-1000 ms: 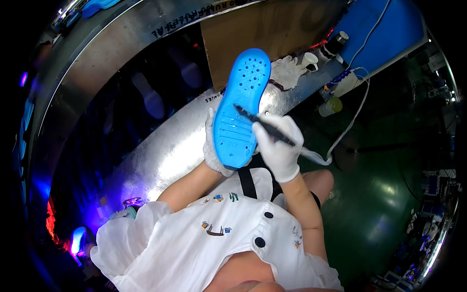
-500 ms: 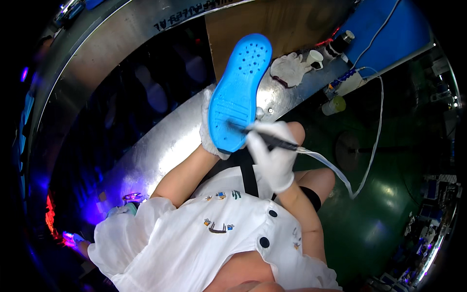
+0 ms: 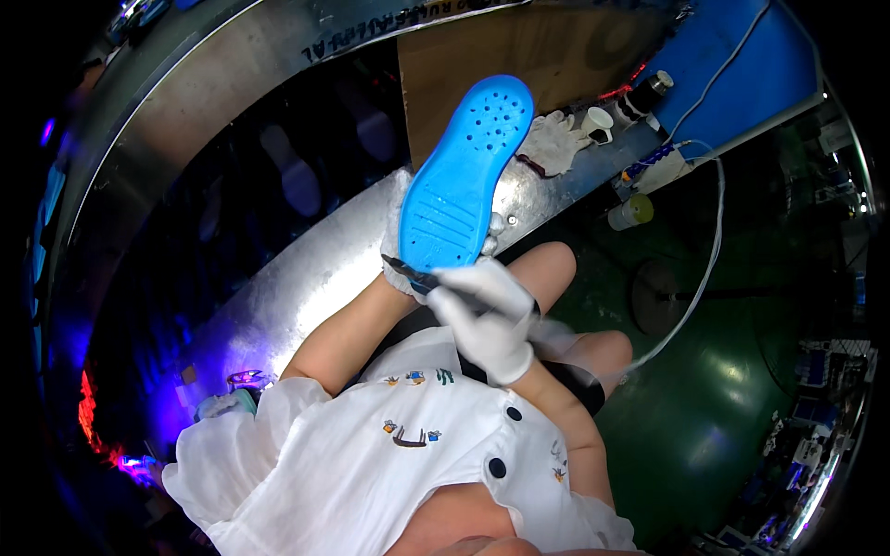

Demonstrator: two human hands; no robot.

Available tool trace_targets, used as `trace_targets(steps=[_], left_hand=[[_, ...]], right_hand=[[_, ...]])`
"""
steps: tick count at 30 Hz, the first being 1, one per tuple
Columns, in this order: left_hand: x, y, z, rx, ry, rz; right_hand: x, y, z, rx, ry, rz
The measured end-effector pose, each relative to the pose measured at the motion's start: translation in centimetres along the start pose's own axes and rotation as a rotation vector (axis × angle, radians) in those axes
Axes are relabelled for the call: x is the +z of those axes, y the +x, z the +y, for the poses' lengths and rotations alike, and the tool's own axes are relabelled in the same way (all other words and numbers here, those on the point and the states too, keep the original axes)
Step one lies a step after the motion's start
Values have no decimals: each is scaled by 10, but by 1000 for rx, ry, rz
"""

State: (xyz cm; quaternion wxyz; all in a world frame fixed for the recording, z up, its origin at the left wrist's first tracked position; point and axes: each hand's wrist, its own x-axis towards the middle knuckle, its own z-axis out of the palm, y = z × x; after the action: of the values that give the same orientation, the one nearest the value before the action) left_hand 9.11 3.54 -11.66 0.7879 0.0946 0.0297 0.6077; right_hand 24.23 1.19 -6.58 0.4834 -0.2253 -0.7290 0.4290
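The long blue rubbery-looking shoe sole (image 3: 454, 181), upper middle of the frame, looks light, bendy and hard to break; its sides seem best to hold. My left hand (image 3: 393, 227), in a whitish glove, clamps it from below. My white-gloved right hand (image 3: 487, 320) squeezes a thin black pen-shaped tool (image 3: 422, 279) by the heel.

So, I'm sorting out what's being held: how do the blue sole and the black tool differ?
The blue sole is broad and dotted with holes toward its far end; the black tool is slim and pen-like. The sole lies along the left grip, pointing away from the person; the tool, in the right grip, points left. Both are held in gloves.
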Motion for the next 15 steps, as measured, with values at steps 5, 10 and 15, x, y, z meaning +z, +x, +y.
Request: trace_targets(steps=[5, 10, 15], left_hand=[[8, 0, 7, -18, -48, -183], [8, 0, 18, 23, 197, 36], [13, 0, 41, -276, 65, -7]], right_hand=[[-12, 2, 14, -335, -333, -6], [-11, 3, 12, 297, 157, 146], [-38, 9, -9, -411, -574, -456]])
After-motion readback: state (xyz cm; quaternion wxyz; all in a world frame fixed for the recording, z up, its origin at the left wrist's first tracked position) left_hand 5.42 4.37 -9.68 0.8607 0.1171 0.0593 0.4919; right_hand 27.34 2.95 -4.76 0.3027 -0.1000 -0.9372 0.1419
